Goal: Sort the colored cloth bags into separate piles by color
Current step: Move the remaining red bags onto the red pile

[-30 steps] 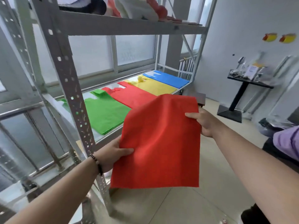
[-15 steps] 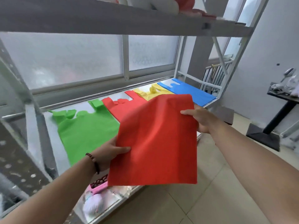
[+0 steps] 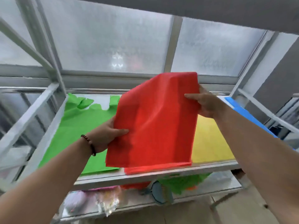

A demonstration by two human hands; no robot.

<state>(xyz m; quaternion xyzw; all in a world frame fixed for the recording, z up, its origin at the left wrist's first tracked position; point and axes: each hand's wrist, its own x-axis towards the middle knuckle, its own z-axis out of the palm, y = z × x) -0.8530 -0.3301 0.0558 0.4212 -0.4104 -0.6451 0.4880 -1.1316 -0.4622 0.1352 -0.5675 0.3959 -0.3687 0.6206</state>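
While no label or writing can be read anywhere, we see a grey metal shelf set against frosted window panes, with another shelf board overhead. On the shelf lie a green bag at nine o'clock, a yellow bag at three o'clock and a blue bag farther toward two o'clock. We hold a red bag at the centre, over a red pile whose front edge shows at six o'clock, between green and yellow. Our left hand reaches in from eight o'clock, its thumb on top and its fingers hidden beneath, pinching the bag's left edge; a beaded bracelet circles that wrist. Our right hand comes from four o'clock, thumb laid across the cloth, gripping the upper right corner. The bag's near edge hangs low over the pile; we cannot tell whether they touch. Blurred coloured items sit on the lower shelf.
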